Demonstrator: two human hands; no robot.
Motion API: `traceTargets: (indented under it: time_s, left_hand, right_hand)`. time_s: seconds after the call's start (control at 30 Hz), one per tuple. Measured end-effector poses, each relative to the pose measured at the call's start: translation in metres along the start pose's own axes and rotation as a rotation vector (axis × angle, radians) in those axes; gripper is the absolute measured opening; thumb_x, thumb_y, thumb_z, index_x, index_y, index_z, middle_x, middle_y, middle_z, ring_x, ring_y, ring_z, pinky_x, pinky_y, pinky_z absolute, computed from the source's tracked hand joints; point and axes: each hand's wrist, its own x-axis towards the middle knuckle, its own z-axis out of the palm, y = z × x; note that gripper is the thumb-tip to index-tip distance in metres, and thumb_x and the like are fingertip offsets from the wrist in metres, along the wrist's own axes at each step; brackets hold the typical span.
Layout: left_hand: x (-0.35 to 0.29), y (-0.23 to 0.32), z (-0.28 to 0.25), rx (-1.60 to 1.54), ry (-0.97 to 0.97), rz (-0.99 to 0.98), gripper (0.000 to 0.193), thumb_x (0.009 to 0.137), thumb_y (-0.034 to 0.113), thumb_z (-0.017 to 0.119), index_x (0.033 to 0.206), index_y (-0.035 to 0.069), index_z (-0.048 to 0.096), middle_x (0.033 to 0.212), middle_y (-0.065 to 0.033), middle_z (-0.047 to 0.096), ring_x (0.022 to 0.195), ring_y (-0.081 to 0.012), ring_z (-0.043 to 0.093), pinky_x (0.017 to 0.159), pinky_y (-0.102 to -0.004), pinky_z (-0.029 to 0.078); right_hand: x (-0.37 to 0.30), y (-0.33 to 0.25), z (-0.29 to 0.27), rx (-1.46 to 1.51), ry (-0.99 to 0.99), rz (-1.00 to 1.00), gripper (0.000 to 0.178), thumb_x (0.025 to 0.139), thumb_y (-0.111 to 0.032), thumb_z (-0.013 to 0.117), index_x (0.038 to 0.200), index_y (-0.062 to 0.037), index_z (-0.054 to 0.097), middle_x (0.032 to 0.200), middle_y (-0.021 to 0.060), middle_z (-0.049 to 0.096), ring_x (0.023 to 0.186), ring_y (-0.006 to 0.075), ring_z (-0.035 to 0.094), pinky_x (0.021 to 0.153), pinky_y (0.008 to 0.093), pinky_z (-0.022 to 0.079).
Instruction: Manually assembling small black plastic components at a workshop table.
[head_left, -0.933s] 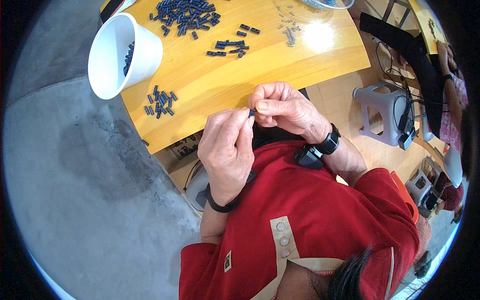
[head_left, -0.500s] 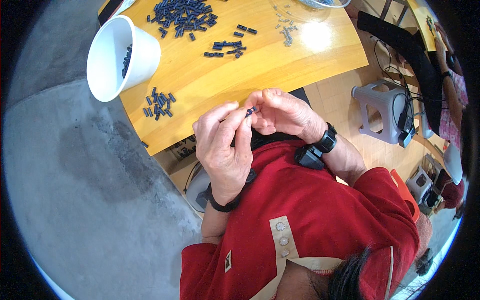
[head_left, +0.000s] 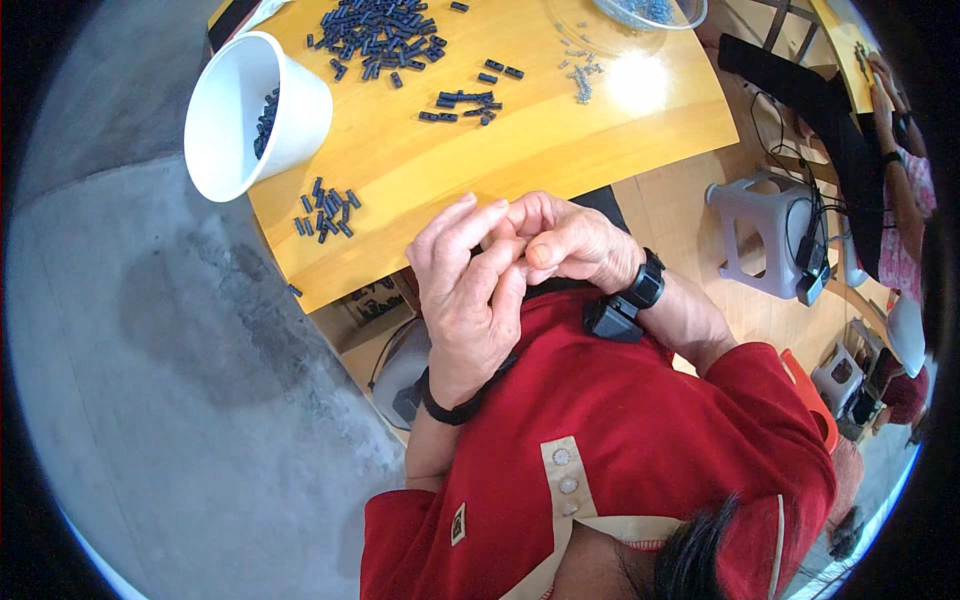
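Observation:
My left hand (head_left: 465, 300) and my right hand (head_left: 585, 245) meet just beyond the near edge of the yellow wooden table (head_left: 390, 185), fingertips together. The left thumb and forefinger are closed in a pinch; the small black plastic part seen there earlier is now hidden behind fingers. Thumb and fingers of the right hand are bent together against the left fingertips, and whatever they grip cannot be seen. On the table, a small group of short black plastic pieces (head_left: 326, 210) lies left of my hands. A looser group of similar black parts (head_left: 462, 106) sits farther away.
A white tub (head_left: 305, 115) holding black pieces leans at the table's left edge. Beyond lies a large black heap (head_left: 378, 38). Tiny silvery pieces (head_left: 583, 82) lie near a clear bowl (head_left: 685, 14). A grey stool (head_left: 755, 225) stands right; another person's arm (head_left: 885, 125) shows far right.
The right hand has closed in, its thumb folding down to the left fingertips. The black part has gone out of sight between the fingers. Both hands sit slightly lower in view.

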Motion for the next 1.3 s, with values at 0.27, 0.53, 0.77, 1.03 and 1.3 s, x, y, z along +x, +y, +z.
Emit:
traceTargets:
  time_s: [0.27,0.53,0.77,1.03,1.3]
  left_hand:
    - [-0.001,-0.006,0.004,-0.071,0.085,0.031,0.023,0.077,0.004,0.073,0.099,0.004,0.068,0.117,-0.0081,0.063,0.115,-0.0334,0.056,0.099,-0.0432,0.042]
    - [-0.005,-0.021,-0.005,-0.004,0.173,-0.078,0.012,0.082,0.002,0.07,0.093,0.002,0.066,0.112,-0.0116,0.064,0.113,-0.0334,0.058,0.098,-0.0435,0.046]
    - [0.0,-0.087,-0.04,0.537,0.368,-0.293,0.015,0.076,0.004,0.076,0.09,0.004,0.069,0.104,-0.0102,0.064,0.101,-0.0277,0.06,0.092,-0.0406,0.045]
    - [0.005,-0.122,-0.047,0.782,0.4,-0.336,0.013,0.077,0.014,0.076,0.088,0.008,0.074,0.104,-0.0047,0.065,0.104,-0.0263,0.058,0.091,-0.0426,0.038]
    - [0.01,-0.118,-0.042,0.799,0.42,-0.314,0.018,0.073,0.009,0.075,0.091,0.005,0.073,0.103,-0.0079,0.064,0.1,-0.0298,0.057,0.086,-0.046,0.038]
  right_hand:
    - [0.005,0.002,0.015,0.054,0.054,-0.027,0.03,0.083,-0.018,0.078,0.1,-0.0019,0.061,0.077,-0.0024,0.057,0.057,0.0039,0.043,0.046,0.0182,0.031]
    - [0.009,-0.003,0.025,-0.094,0.206,0.013,0.036,0.09,-0.031,0.073,0.111,-0.0041,0.062,0.079,-0.0034,0.056,0.059,0.002,0.043,0.048,0.0163,0.031]
    - [0.004,-0.023,0.03,-0.824,0.678,-0.324,0.017,0.093,-0.021,0.069,0.096,-0.004,0.066,0.081,-0.0056,0.06,0.071,0.0021,0.051,0.063,0.0197,0.042]
    - [0.005,-0.026,0.017,-1.128,0.838,-0.54,0.018,0.094,-0.017,0.068,0.083,-0.0034,0.065,0.071,-0.0072,0.055,0.066,0.0014,0.045,0.059,0.02,0.038]
    - [0.004,-0.026,0.016,-1.123,0.845,-0.528,0.017,0.093,-0.015,0.068,0.082,-0.0022,0.065,0.07,-0.0065,0.054,0.066,0.0022,0.045,0.058,0.0208,0.037]
